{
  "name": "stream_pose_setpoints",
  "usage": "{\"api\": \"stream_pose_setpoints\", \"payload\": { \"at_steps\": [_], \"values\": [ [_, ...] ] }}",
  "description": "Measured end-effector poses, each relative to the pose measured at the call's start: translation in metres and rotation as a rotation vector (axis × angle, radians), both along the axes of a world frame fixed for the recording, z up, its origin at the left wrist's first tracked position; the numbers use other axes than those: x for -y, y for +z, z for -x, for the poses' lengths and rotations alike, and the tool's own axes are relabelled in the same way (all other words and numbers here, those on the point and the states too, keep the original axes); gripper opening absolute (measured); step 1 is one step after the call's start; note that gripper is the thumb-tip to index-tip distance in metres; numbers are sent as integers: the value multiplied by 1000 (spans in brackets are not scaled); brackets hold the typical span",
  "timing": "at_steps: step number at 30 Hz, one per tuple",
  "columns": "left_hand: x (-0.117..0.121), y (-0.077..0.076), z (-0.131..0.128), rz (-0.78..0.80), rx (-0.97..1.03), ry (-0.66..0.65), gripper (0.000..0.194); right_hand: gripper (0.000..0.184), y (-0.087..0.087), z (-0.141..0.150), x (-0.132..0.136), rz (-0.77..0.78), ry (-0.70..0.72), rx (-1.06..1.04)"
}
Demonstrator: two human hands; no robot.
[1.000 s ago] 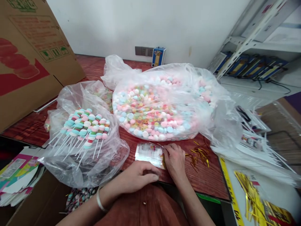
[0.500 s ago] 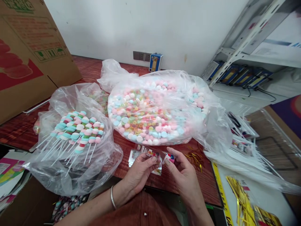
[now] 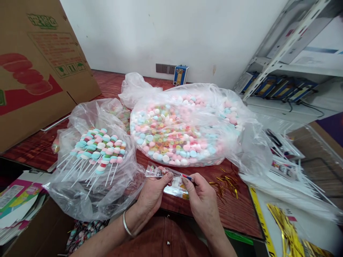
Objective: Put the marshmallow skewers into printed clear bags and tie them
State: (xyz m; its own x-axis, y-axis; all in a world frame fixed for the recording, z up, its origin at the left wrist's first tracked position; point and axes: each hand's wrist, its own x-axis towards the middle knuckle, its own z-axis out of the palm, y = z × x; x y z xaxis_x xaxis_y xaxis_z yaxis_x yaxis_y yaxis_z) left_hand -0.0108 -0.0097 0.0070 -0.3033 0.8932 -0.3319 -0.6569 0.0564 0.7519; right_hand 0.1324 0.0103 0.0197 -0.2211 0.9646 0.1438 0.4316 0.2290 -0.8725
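Note:
My left hand (image 3: 157,187) pinches one end of a small clear printed plastic bag (image 3: 154,171) between thumb and finger. The other end of the bag is gripped by my right hand (image 3: 199,194), where a blue and red printed part shows at the fingers. A stack of clear packaging bags (image 3: 175,191) lies on the table under my hands. Left of them, marshmallow skewers (image 3: 100,146) on white sticks rest on a crumpled plastic bag (image 3: 104,203). Beyond my hands sits a large clear bag of marshmallows and gummies (image 3: 174,142) in pink, blue and white.
Gold twist ties (image 3: 229,184) lie right of my hands. White sticks in plastic (image 3: 289,189) and a bundle of gold ties (image 3: 286,228) are at far right. A cardboard carton (image 3: 45,71) stands at left, a blue box (image 3: 180,75) by the wall, a metal shelf (image 3: 289,67) at right.
The bag between my hands has turned nearly edge-on and my right fingers have closed more tightly on its end. The view has shifted slightly to the left.

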Motion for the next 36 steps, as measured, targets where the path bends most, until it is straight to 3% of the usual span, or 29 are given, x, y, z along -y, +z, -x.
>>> {"api": "stream_pose_setpoints", "payload": {
  "at_steps": [6, 9, 14, 17, 21, 26, 29, 32, 36],
  "values": [
    [0, -5, 0, -10, 144, -43, 30, 40, 1, 9, -3, -214, -14, 178],
    [0, -8, 3, 13, 196, -99, 28, 41, -2, 9, -3, -144, -10, 119],
    [-2, -8, 0, -6, 103, -13, 35, 29, -12, 11, 0, 137, 50, -162],
    [-3, -5, -4, -31, 83, -4, 34, 35, -16, 14, 1, 135, 9, -166],
    [-4, -5, -2, -11, 144, -109, 31, 43, -12, 16, 0, 55, -28, -89],
    [-9, -8, 2, 63, 457, -31, 34, 55, 0, 13, -2, 102, -107, -235],
    [-13, -9, 3, 76, 570, 10, 32, 42, 9, 9, 0, -77, -143, -248],
    [-15, -9, 3, 58, 570, 15, 30, 28, 15, 10, 2, -308, -39, -173],
    [-14, -8, 1, 15, 502, 48, 33, 24, 10, 19, 2, -381, 45, -60]
  ]
}}
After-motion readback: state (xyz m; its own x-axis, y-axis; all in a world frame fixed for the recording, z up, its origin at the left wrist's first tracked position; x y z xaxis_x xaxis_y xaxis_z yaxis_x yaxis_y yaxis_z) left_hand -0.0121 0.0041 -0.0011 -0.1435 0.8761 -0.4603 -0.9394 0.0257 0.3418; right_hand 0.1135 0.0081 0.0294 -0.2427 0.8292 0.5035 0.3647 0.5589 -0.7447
